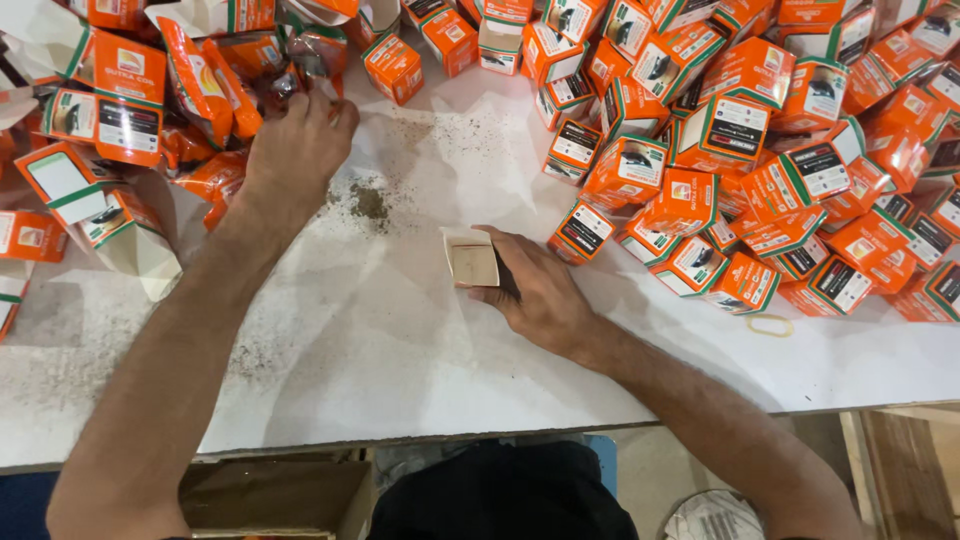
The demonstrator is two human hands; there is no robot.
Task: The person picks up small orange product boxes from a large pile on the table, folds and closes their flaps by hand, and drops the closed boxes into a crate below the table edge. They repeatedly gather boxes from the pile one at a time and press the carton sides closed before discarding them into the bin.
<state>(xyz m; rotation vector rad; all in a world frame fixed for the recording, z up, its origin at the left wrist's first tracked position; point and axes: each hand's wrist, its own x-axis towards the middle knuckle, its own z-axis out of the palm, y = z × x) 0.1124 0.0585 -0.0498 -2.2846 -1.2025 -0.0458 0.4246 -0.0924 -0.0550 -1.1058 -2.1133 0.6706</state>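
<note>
We see a white desk (420, 360) filling most of the view, with a great heap of small orange cartons (760, 150) banked from twelve round to three o'clock. At nine to eleven o'clock lies a second, looser pile of orange foil pouches (205, 90) and flattened cartons. Near the middle, slightly toward four o'clock, our right hand (545, 295) is curled around one open carton (472, 262), its pale flaps turned toward nine o'clock; fingers and thumb close on its sides. The left hand (295, 150) reaches up to eleven o'clock, fingers bunched and pinching at a pouch at the pile's edge.

We judge the carton light and thin-walled, easily crushed, so it is best taken by opposite side panels near the closed end, not the flaps. The pouches look slick and soft. Between the hands a scatter of dark powder (368, 203) dirties the desk, and a yellow rubber band (770, 325) lies at four o'clock.
</note>
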